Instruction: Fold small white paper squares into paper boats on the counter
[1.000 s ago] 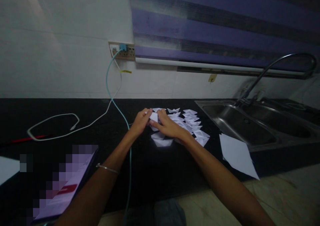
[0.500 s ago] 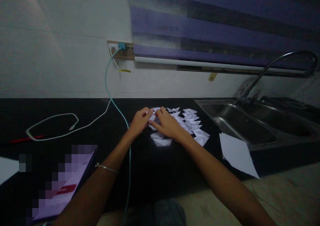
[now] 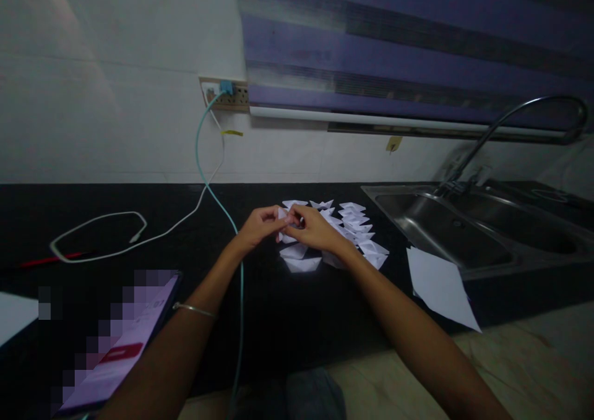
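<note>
From afar, I see flat paper sheets (image 3: 443, 290) near right, probably left to do. The left hand (image 3: 260, 227) and right hand (image 3: 316, 228) pinch a folded paper (image 3: 282, 213) between fingers, maybe half done. Paper boats (image 3: 356, 219) beside and beyond, on the worktop (image 3: 288, 327), look finished.

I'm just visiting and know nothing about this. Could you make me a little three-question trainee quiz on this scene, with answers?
1. What does the person's left hand hold?
(a) a sponge
(b) folded white paper
(c) a cup

2. True or false: the turquoise cable runs up to the wall socket.

3. Fill in: the thin bracelet is worn on the person's ____ side.

Key: 1. b; 2. true; 3. left.
</note>
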